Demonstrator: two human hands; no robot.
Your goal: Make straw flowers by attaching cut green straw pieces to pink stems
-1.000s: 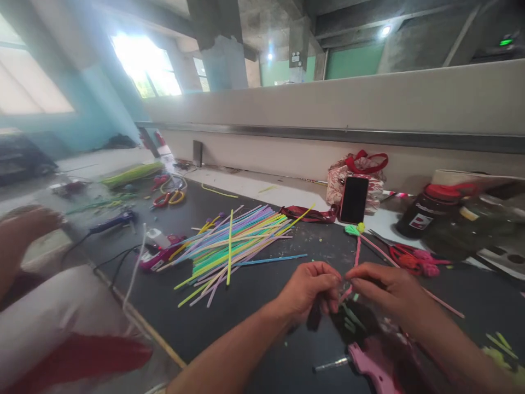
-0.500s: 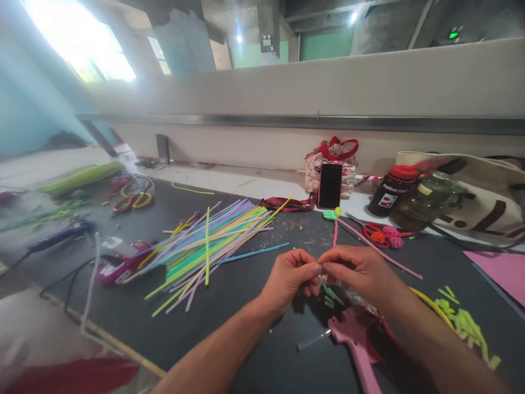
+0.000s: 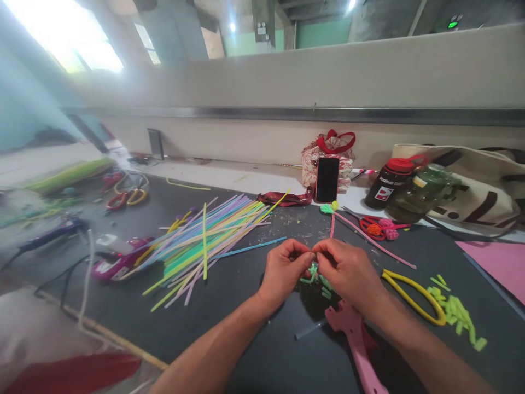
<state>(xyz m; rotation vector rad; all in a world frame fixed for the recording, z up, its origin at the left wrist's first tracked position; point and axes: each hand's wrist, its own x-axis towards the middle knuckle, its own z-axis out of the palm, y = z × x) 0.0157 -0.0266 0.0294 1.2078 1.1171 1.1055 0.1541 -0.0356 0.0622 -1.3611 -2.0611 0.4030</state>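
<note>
Left hand, right hand: fingers pinched closed, tips meeting just below frame center. Can't tell what's between them. Green pieces right under the fingertips. Pink tool bottom center-right, phone propped above.

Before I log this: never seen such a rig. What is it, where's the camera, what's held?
No machine here: these are a person's bare left hand and right hand. One camera, worn on that person's head, looks forward and down. On the dark tabletop, a loose pile of colored pipe cleaners lies to the left. A pink tool, perhaps a hot glue gun, lies near the right forearm; cut yellow-green pieces lie farther right. Behind, a smartphone stands upright. The hands meet at the fingertips, pinched; what they hold is too small to make out. Mint-green pieces show just below.
</note>
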